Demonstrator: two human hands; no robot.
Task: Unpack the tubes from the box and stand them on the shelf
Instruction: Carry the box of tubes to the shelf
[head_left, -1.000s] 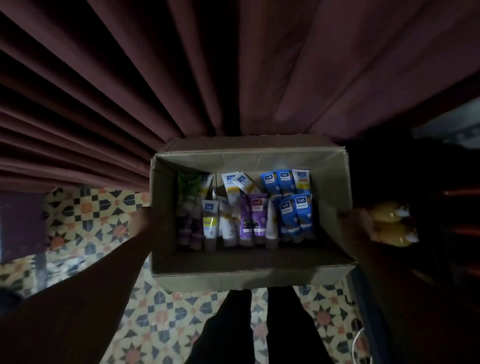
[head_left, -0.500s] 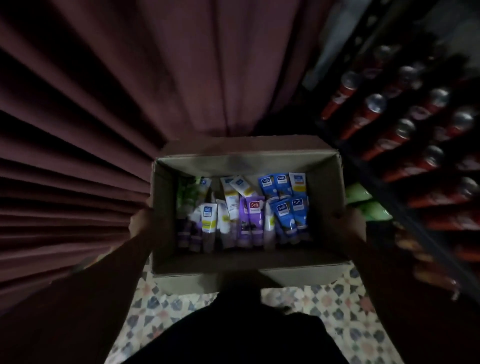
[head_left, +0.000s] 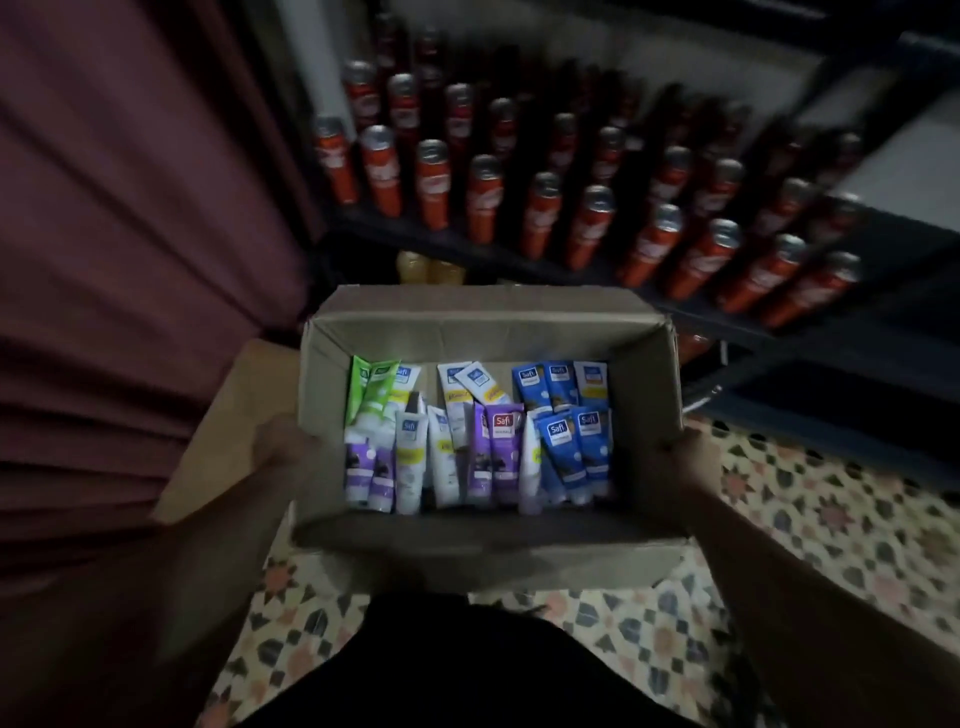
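Two-handed, I carried the box (head_left: 488, 327) in front of me, my left hand (head_left: 283, 452) against its left wall beside the folded-out flap, my right hand (head_left: 680, 462) against its right wall. In the dimness I could not tell whether my fingers curled round the cardboard or lay flat. Tubes (head_left: 504, 447) lay packed inside, green, white, purple and blue. Beyond the box stood a dark shelf (head_left: 467, 244) filled with rows of red cans (head_left: 540, 213), with a curtain (head_left: 130, 260) to the left and patterned floor (head_left: 805, 519) below.
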